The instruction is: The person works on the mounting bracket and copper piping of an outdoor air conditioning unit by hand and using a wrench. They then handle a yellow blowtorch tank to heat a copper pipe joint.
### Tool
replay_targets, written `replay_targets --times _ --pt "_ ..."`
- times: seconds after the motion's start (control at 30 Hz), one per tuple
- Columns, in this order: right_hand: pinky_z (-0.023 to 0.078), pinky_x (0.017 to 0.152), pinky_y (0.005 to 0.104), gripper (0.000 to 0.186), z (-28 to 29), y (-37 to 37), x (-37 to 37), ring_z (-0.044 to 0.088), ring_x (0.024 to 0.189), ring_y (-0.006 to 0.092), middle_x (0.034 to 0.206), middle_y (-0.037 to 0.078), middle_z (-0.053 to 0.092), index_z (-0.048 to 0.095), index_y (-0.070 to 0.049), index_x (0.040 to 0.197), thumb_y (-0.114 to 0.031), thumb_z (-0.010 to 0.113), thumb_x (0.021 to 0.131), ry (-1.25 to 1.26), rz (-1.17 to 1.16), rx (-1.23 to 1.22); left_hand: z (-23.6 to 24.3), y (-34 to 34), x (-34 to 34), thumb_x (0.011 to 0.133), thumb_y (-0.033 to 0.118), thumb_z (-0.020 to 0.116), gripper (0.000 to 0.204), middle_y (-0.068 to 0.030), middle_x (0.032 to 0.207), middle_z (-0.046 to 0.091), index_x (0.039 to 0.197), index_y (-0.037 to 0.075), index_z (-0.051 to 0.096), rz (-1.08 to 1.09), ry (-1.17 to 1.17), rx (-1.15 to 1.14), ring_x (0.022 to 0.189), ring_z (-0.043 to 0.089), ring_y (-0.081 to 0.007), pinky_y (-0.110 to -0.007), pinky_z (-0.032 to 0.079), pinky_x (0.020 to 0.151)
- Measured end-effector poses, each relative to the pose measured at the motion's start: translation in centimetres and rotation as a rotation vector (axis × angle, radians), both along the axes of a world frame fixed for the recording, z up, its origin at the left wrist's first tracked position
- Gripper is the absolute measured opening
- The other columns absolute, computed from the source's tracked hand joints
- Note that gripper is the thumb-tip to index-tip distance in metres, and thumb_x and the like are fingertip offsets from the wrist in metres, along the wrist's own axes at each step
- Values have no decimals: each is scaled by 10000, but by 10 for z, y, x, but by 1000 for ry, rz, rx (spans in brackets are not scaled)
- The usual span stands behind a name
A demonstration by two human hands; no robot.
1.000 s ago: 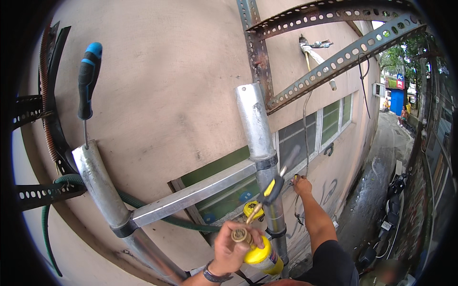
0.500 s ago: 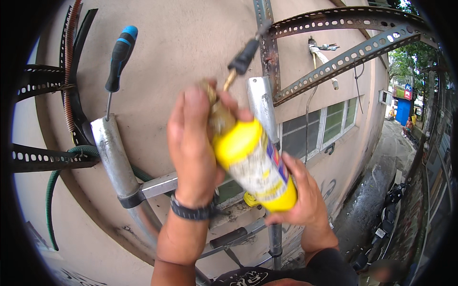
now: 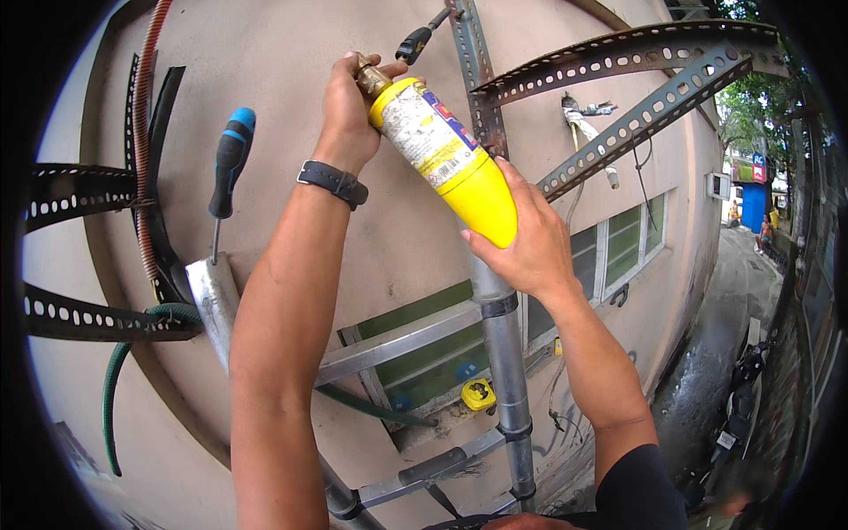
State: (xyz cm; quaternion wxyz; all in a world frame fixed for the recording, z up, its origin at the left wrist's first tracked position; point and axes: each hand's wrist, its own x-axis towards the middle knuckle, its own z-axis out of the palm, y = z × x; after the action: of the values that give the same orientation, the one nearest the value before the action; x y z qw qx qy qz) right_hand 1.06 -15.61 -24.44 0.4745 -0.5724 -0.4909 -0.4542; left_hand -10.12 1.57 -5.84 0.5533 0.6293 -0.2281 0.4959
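My left hand [image 3: 353,110] is closed round the brass torch valve [image 3: 373,78] atop a yellow gas canister [image 3: 442,163], its thumb and fingers at the neck. My right hand [image 3: 523,243] grips the canister's lower end. The canister is held high and tilted, its neck toward the upper left. Beyond my left fingers, the torch head with its black grip [image 3: 415,44] reaches up to a rusty perforated metal upright [image 3: 465,31]; I cannot tell whether its tip touches it.
A screwdriver [image 3: 231,163] stands in a ladder's left tube [image 3: 212,291]; the right tube [image 3: 511,380] is below my hands. A yellow tape measure [image 3: 477,395] sits on the windowsill. Perforated brackets [image 3: 618,132] jut from the wall. At right, an alley [image 3: 733,265] holds motorbikes and distant people.
The canister and torch have risen from low at the ladder to high against the wall. My right hand has moved from near the window onto the canister's lower end.
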Motion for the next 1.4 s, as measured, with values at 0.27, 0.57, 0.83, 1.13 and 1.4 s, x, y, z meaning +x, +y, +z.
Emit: replay_targets --times 0.27,0.57,0.83,1.13,1.4 --pt "574 853 498 957 -6 28 -4 688 1035 421 1211 243 620 344 -37 1563 -358 830 804 34 48 26 13 19 13 1090 394 465 338 -141 929 667 1113 61 519 17 -57 60 1003 754 -362 -411 687 797" --pt "559 890 485 952 -5 39 -10 674 1074 412 1225 263 604 343 6 1549 -371 832 824 24 59 47 20 27 9 1073 421 472 409 -141 908 673 1136 22 535 65 -16 87 985 755 -368 -433 681 794" --pt "550 847 488 972 -8 57 -20 669 1026 407 1177 249 601 336 28 1547 -389 836 826 46 135 71 26 37 3 1087 371 355 435 -153 926 682 1203 -3 544 33 -33 98 997 749 -366 -407 675 825" --pt "539 817 487 1000 -10 71 -23 667 990 400 1151 242 613 340 23 1552 -431 839 814 18 83 125 34 61 2 1059 346 546 342 -173 978 715 1120 10 574 -4 -48 120 1043 745 -364 -424 675 824" --pt "504 837 488 1014 -15 87 -19 649 970 392 1144 235 614 334 31 1552 -450 833 812 -21 80 148 36 71 -2 1049 371 543 382 -145 913 706 1121 0 595 59 -12 158 950 753 -348 -419 669 788"
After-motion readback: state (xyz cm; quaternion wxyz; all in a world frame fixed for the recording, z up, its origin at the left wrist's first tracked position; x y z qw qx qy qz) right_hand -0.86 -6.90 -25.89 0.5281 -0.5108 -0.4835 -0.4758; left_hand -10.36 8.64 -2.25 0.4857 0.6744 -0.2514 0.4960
